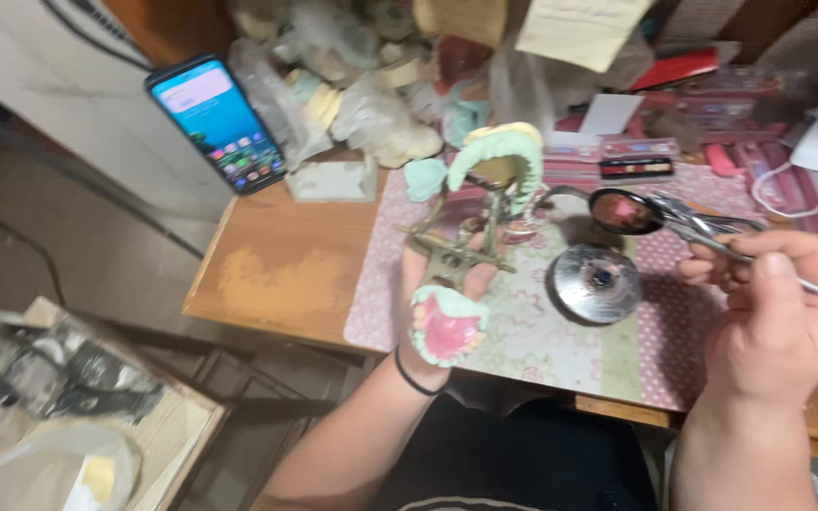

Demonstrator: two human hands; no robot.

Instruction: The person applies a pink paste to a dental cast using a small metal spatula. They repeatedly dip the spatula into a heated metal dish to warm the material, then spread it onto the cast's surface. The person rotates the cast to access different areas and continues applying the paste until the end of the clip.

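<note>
At frame centre, the left hand, mostly hidden, gripped a brass dental articulator with green casts; the right hand pinched thin metal instruments, tips blurred.

wooden table with its load.
on it: a patterned mat bearing a round metal dish; a phone propped at the back, plaster casts, pink boxes.
</note>
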